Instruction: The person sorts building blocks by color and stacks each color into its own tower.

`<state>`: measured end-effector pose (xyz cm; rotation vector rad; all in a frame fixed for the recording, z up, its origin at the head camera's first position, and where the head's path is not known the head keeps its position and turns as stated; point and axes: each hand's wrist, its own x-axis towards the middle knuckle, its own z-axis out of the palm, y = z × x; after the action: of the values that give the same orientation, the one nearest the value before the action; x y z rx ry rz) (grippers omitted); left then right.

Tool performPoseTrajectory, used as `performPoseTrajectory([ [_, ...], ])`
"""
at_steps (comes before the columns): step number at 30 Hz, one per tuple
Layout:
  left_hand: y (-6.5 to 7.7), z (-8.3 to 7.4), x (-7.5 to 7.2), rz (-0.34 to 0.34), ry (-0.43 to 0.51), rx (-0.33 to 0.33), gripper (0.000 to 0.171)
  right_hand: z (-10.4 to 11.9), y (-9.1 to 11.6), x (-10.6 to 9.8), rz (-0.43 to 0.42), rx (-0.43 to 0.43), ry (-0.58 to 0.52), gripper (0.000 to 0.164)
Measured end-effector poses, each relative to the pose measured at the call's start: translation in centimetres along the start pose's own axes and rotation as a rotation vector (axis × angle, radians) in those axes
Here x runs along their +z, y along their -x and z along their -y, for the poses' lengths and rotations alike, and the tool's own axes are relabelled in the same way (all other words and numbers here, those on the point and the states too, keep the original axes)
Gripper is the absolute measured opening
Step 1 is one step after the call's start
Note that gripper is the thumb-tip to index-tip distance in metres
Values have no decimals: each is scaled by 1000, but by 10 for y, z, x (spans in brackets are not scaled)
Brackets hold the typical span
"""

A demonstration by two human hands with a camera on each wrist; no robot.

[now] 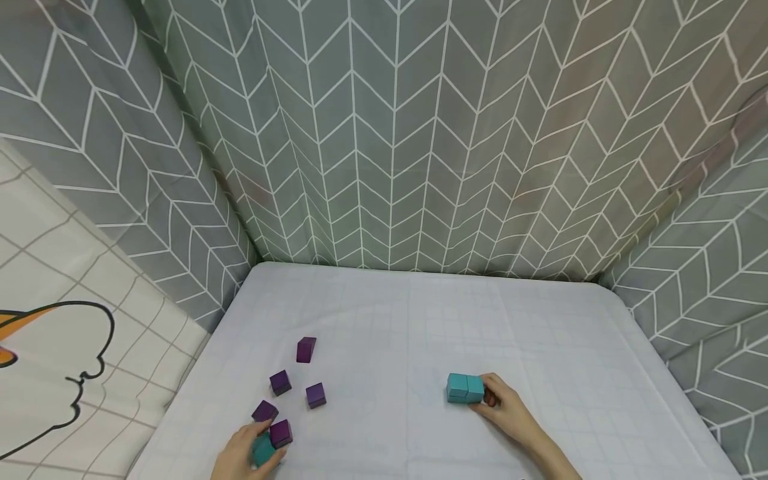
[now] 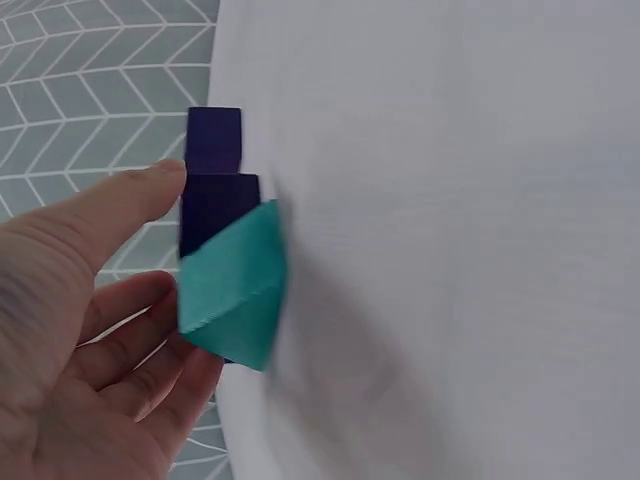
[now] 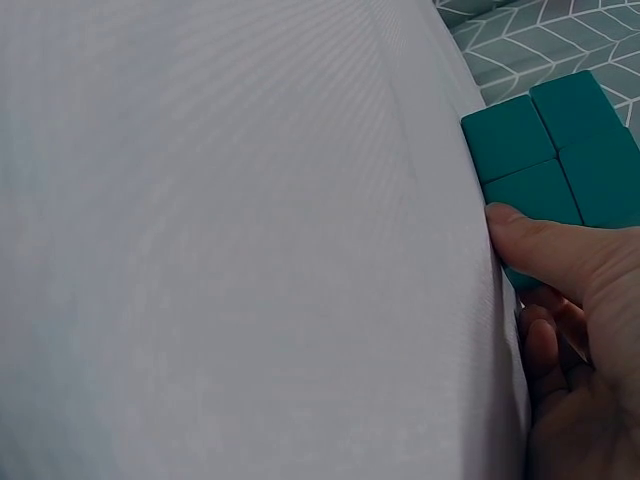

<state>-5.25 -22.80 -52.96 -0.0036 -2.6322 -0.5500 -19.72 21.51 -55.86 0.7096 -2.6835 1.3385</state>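
At the near left of the table, my left hand (image 1: 240, 453) curls its thumb and fingers around a teal block (image 2: 235, 285). That block sits tilted in the left wrist view; some fingertips are hidden behind it. The thumb tip overlaps the edge of a purple cube (image 1: 281, 433) right beside it. Another purple cube (image 1: 265, 411) lies just beyond the fingers. Right of centre, my right hand (image 1: 507, 413) grips a group of teal cubes (image 1: 465, 388) set together in a square of two by two. Its thumb presses one face, seen in the right wrist view.
Further up the left side lie a purple cube (image 1: 280, 382), another purple cube (image 1: 316, 395) and a purple block (image 1: 306, 349). A white cloth (image 1: 384, 320) covers the table. Patterned grey curtains (image 1: 390, 133) hang along the back and sides.
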Motion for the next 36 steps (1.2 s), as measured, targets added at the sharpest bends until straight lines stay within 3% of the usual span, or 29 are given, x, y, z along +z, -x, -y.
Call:
performPoseTrajectory([
  [3, 5, 2, 2, 32, -16, -29, 53, -1, 0, -1, -8, -3, -9, 36],
  [9, 12, 8, 8, 15, -4, -27, 53, 3, 0, -1, 0, 25, -15, 36],
  [16, 14, 10, 0, 232, 32, -120, 59, 14, 2, -2, -2, 35, -15, 35],
  [21, 12, 9, -1, 291, 40, -166, 62, 37, 0, -8, -3, 60, -20, 36],
  [26, 10, 7, 1, 385, 26, -251, 68, 40, 0, -9, 5, 63, 4, 36],
  [32, 10, 6, 2, 355, 46, -198, 67, 40, 0, -9, 11, 72, -33, 34],
  [36, 8, 5, 0, 386, 60, -182, 65, 40, 1, -9, 11, 67, -43, 35],
])
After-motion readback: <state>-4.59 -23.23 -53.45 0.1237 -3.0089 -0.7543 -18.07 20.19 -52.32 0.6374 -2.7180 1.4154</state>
